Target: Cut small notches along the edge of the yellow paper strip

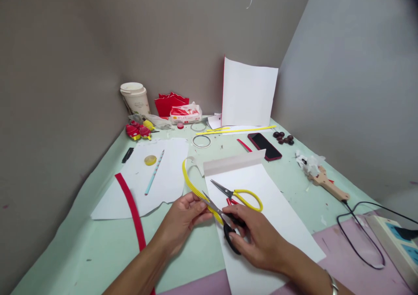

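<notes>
Between the fingertips of my left hand (186, 221) is a yellow ridged strip (191, 184), its far end curling up and away over the table. My right hand (257, 234) grips black-handled scissors (231, 242), whose blades lie along the strip close to my left fingertips. Whether the blades are cutting into it I cannot tell. Just beyond my right hand, yellow-handled scissors (251, 199) rest on a white sheet (277, 216) with a folded far edge. A small red piece (229, 201) lies partly hidden by those scissors and my hand. A long red strip (132, 203) runs under my left forearm.
Left, a paper sheet (130, 199) bears a pencil (154, 173) and a yellow disc (150, 160). Behind are a lidded cup (135, 99), tissue pack (186, 113), tape rolls (201, 141) and upright white board (250, 92). Right: phone (264, 147), corded glue gun (328, 186), power strip (395, 247).
</notes>
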`<action>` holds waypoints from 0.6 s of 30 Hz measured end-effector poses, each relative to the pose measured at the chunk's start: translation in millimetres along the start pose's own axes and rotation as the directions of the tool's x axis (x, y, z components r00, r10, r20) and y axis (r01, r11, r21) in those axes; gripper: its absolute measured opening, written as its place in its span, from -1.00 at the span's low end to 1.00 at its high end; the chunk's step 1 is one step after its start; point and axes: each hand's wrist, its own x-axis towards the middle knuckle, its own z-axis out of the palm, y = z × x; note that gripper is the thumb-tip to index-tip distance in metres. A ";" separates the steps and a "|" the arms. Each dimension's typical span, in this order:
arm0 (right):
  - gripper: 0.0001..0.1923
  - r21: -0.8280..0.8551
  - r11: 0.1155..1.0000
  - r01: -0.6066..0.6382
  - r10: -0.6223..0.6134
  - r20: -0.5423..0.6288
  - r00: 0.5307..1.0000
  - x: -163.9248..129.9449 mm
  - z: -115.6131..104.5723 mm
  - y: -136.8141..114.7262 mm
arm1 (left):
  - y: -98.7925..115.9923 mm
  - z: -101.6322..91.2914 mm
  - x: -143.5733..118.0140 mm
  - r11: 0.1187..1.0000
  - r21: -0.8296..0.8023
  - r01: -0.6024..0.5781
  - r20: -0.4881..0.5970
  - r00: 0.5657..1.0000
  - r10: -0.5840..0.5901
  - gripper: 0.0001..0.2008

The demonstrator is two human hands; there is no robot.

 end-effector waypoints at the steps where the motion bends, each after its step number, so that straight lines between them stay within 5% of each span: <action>1: -0.51 -0.005 1.000 0.006 -0.006 -0.005 1.000 0.0 0.3 -0.1 | -0.3 0.0 0.1 1.000 0.000 0.001 0.002 1.000 -0.001 -0.78; 18: -0.58 -0.030 0.998 0.055 -0.055 0.006 0.998 3.2 1.6 6.1 | -1.9 -0.6 1.3 1.000 -0.005 0.002 -0.022 1.000 -0.002 -0.79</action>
